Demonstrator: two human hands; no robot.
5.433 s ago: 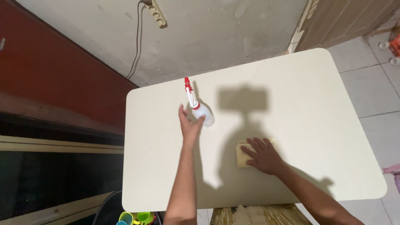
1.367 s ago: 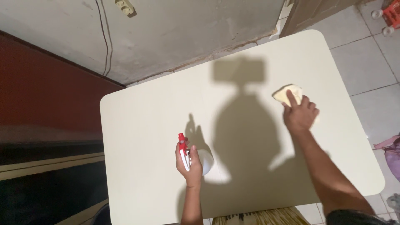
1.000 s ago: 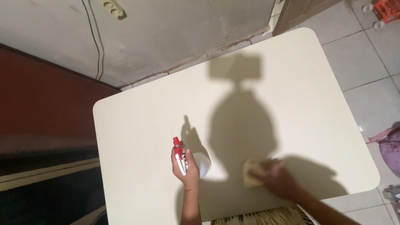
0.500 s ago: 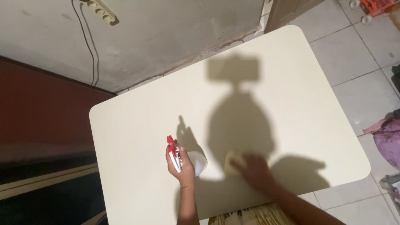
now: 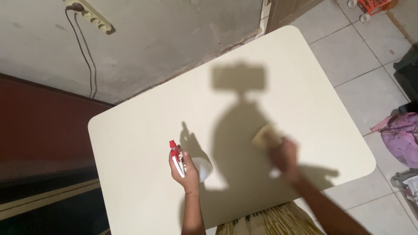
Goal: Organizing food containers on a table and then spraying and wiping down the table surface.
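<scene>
My left hand (image 5: 186,170) grips a white spray bottle (image 5: 201,169) with a red trigger nozzle, held upright just above the cream table (image 5: 130,143), near its front left. My right hand (image 5: 284,155), blurred by motion, presses a pale yellow cloth (image 5: 265,136) flat on the tabletop, right of the middle. The cloth pokes out beyond my fingers toward the far side. My head's shadow falls across the table between the two hands.
A grey wall with a power strip (image 5: 92,16) and hanging cable lies behind the table. A dark red panel (image 5: 39,122) runs along the left. Tiled floor lies to the right, with a pink and purple bag (image 5: 402,138) on it.
My right hand has swept the cloth from beside the bottle outward to the right and farther up the table. My left hand keeps holding the spray bottle in about the same spot.
</scene>
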